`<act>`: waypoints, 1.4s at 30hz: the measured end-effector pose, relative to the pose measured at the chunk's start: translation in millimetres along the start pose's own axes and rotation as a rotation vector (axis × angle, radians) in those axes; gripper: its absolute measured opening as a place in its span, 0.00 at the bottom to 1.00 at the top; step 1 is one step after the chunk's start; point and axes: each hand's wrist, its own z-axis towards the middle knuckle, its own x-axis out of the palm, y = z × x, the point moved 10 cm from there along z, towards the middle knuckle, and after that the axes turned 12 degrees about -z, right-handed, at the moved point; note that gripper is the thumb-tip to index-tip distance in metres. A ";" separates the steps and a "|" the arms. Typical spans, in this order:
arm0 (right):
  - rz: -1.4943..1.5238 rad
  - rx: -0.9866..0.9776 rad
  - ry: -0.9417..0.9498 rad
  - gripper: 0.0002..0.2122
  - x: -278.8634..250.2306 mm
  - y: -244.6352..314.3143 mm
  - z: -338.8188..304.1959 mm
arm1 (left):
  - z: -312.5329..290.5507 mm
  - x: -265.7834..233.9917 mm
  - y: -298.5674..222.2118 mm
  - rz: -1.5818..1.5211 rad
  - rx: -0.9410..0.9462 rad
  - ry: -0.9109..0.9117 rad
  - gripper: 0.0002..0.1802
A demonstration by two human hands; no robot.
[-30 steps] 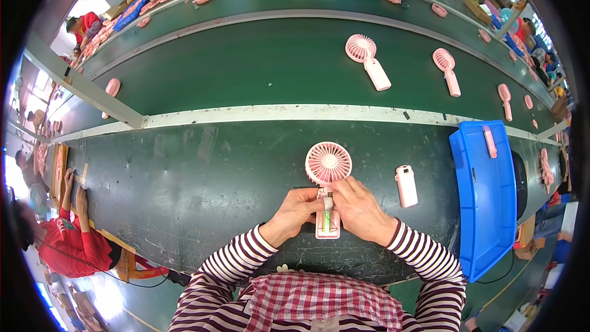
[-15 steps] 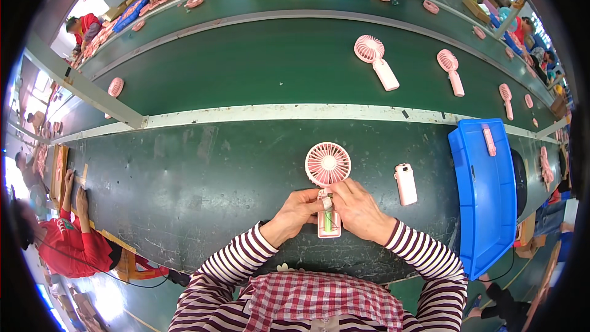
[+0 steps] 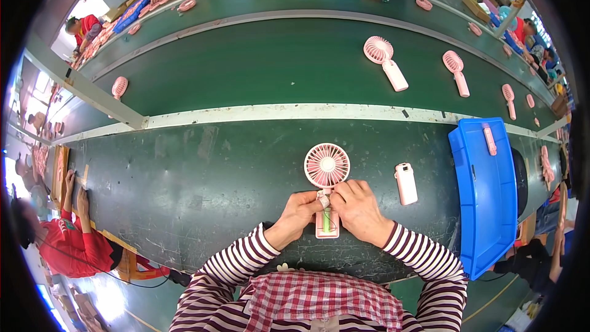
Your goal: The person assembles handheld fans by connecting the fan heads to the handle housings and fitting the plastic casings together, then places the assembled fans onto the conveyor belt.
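A pink handheld fan (image 3: 327,165) lies in front of me, its round grille away from me and its handle toward me. The handle is uncovered, showing a green part (image 3: 327,221) and thin dark wires inside. My left hand (image 3: 296,216) pinches the upper handle from the left, thumb and finger at a small whitish piece (image 3: 324,200). My right hand (image 3: 359,212) is closed at the neck just below the grille, its fingertips partly hidden. To the right lies a loose pink handle cover (image 3: 405,184).
A blue tray (image 3: 487,209) stands at the right with a pink part (image 3: 489,139) in it. Beyond a white rail (image 3: 295,111), a green conveyor belt (image 3: 246,67) carries several pink fans (image 3: 387,63). A co-worker in red (image 3: 77,246) sits at the left.
Fans on the near belt have shifted right, while small parts on the far belt have moved left. My fingers have moved slightly at the fan's neck, and the fan has shifted a little left.
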 end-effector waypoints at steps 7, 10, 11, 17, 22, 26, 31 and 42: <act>0.026 0.082 0.028 0.06 8.9 -8.9 -3.7 | 0.0 0.1 3.4 -0.074 -0.029 -0.031 0.11; 0.037 0.063 -0.009 0.06 9.7 -4.9 -7.6 | 0.6 -4.2 6.8 -0.054 -0.025 -0.056 0.11; 0.041 0.065 -0.007 0.06 11.8 -4.9 -7.9 | 0.1 -4.1 6.2 -0.057 -0.016 -0.055 0.11; 0.082 0.087 -0.100 0.07 11.5 -9.7 -11.0 | 4.8 -4.7 4.7 -0.024 0.023 -0.031 0.11; 0.132 0.085 -0.065 0.06 10.9 -17.1 -7.9 | 9.6 -4.5 5.4 -0.087 -0.150 -0.037 0.21; 0.130 0.065 -0.047 0.06 8.9 -16.4 -9.7 | 11.4 -1.3 4.8 -0.095 -0.188 0.019 0.22; 0.120 0.088 -0.042 0.06 7.3 -16.1 -9.5 | 14.0 -3.4 7.6 0.026 -0.184 0.040 0.18; 0.196 0.222 -0.141 0.08 7.4 -25.7 -9.2 | 14.3 -1.7 -6.2 0.014 0.056 0.050 0.13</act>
